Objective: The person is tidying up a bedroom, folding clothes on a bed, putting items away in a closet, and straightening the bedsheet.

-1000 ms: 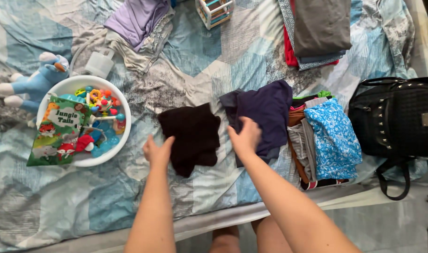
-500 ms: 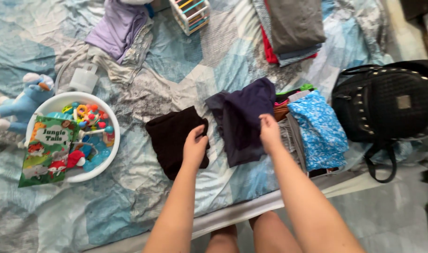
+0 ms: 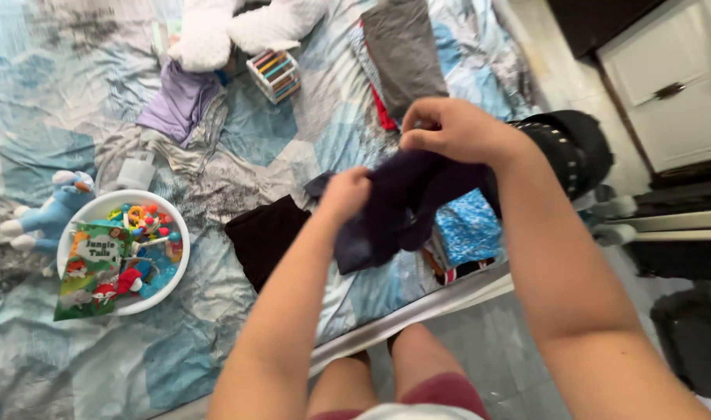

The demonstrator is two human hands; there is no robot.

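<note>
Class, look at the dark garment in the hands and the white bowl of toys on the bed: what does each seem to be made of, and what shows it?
Dark purple garment: soft matte fabric, probably knit; it bunches and droops between both hands. White bowl: likely plastic; smooth, evenly white rigid rim.

Both bare forearms extend forward from the lower edge of the view, raised above the blue patterned bedspread (image 3: 75,365). Left hand (image 3: 346,194): fingers curled into a closed grip, knuckles up, lower and nearer the bedspread. Right hand (image 3: 453,128): held higher, wrist bent, thumb and fingertips pinched together. Bare knees are visible below, beside the bedspread's near edge.
</note>
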